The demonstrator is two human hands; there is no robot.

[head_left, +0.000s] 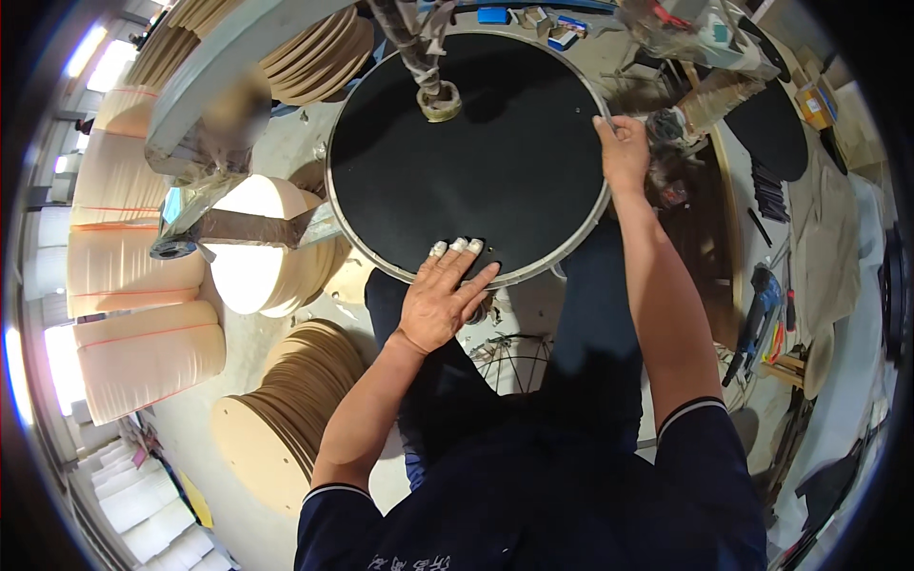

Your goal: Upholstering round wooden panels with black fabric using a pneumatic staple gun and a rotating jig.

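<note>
A large black round panel (409,181) with a pale rim lies before me, above my knees. My left hand (443,297) rests on its near edge, fingers stretched out over the black surface; white tape wraps several fingertips. At the right edge my right hand (624,152) grips the rim, with the fingers curled and partly hidden. A wrapped metal post (409,48) comes down over the panel's far half and ends in a taped ring (439,102) at the black surface. Whether the ring presses on it I cannot tell.
Stacks of round wooden boards (286,409) stand at the lower left and far left. Pale wrapped rolls (143,357) line the left side. A grey machine arm (209,86) reaches over from upper left. Tools (757,319) and black discs (769,128) lie at right.
</note>
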